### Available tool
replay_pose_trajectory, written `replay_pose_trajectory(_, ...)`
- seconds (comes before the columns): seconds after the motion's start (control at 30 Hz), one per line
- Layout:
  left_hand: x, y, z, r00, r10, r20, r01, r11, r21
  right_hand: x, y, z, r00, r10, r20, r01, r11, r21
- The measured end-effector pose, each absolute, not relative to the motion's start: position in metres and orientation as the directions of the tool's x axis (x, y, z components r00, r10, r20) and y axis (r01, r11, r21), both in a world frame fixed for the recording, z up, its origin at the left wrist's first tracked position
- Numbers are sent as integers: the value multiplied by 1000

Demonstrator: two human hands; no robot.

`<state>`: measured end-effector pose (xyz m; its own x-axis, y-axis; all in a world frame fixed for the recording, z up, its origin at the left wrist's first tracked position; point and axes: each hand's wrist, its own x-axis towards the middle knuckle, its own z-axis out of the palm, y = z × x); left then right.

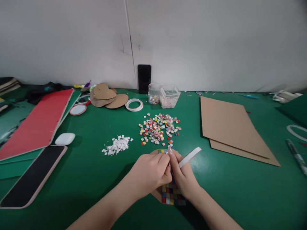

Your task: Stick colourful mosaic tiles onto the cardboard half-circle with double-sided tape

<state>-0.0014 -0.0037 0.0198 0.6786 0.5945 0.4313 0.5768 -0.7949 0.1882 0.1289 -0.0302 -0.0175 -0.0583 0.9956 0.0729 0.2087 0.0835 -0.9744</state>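
A rounded piece of cardboard (157, 194) lies under my hands, with rows of coloured mosaic tiles (168, 194) on it. My left hand (151, 171) is closed over the tiled area, its fingertips pinched together; what they hold, if anything, is hidden. Right beside it, my right hand (185, 175) is closed around a flat white stick-like tool (190, 157), whose end points up and to the right. The tool's lower end is covered by my fingers. Just beyond the hands spreads a pile of loose coloured tiles (158, 129).
White paper bits (117, 145) lie left of the tiles. Behind are a clear cup (154, 92), a clear square box (170, 95), a tape roll (134, 104) and cardboard discs (103, 95). Cardboard sheets (227, 124) lie right; a phone (33, 175) and red board (38, 121) left.
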Motion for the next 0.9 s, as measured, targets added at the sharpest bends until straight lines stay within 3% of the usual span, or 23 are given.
replay_pose_trajectory(0.57, -6, -4, 19, 633, 637, 440, 569, -768, 293, 124, -32, -9, -71, 989, -132, -193, -143, -971)
replay_pose_trajectory(0.73, -6, -4, 22, 609, 687, 395, 544, -725, 423, 123, -32, -8, -96, 969, -227, -301, -246, -921)
replay_pose_trajectory(0.9, -7, -4, 28, 597, 769, 228, 521, -588, 619, 126, -33, -6, -103, 952, -289, -340, -307, -889)
